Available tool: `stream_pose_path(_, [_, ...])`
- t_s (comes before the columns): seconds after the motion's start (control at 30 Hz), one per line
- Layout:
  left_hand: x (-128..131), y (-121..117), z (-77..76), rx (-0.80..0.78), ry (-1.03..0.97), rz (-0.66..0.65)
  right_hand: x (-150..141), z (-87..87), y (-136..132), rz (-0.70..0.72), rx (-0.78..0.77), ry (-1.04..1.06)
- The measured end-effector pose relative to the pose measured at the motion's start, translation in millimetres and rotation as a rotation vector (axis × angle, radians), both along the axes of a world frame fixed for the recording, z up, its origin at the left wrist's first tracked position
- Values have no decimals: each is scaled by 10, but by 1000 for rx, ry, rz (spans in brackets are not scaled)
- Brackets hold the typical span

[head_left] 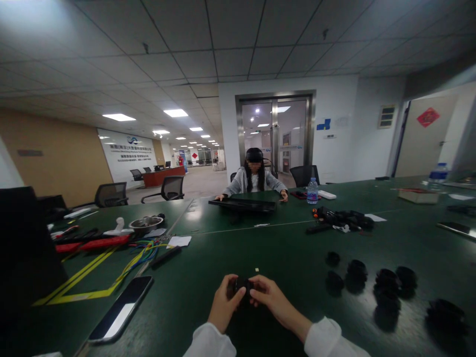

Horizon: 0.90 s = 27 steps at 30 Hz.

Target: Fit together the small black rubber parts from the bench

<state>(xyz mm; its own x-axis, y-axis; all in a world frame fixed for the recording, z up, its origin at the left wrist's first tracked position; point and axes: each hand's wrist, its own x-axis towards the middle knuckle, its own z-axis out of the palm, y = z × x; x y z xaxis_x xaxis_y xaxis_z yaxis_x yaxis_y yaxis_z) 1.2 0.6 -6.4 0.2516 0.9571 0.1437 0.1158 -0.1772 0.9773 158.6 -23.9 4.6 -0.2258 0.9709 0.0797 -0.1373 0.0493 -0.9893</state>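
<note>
Between my two hands, just above the green table (pixel 193 302), is a small black round part (pixel 242 284); its exact kind is hard to make out. My left hand (pixel 226 300) grips it from the left, thumb across its near face. From the right, the thumb and fingers of my right hand (pixel 270 296) pinch its edge. Fingers cover much of the part. To the right stand several black ring-shaped parts (pixel 357 270), with a larger one (pixel 446 315) nearer the right edge. A tiny pale yellow scrap (pixel 256 269) lies just beyond my hands.
A phone (pixel 122 310) lies at left, near coloured wires (pixel 148 250) and a metal bowl (pixel 146 223). Across the table a person (pixel 253 178) has both hands at a dark flat panel (pixel 243 205). A water bottle (pixel 312 191) and a dark cluttered bundle (pixel 342 218) are at right.
</note>
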Motion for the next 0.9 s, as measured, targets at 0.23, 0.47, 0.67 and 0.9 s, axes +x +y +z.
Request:
stream_pose_path(0.23, [-5,4,-23,52,59,-27,5,9,-14,41,10,-14])
stream_pose_path(0.47, [-44,26,-75,28,-31,-128,5,30,-6,-13,-8,16])
stream_pose_path(0.67, [-39,41,-85,3,-57,-138,15,11,-7,-18,-22,51])
stream_pose_path(0.9, [-5,18,-49,32,1,-64,19,-52,32,-13,-11,58])
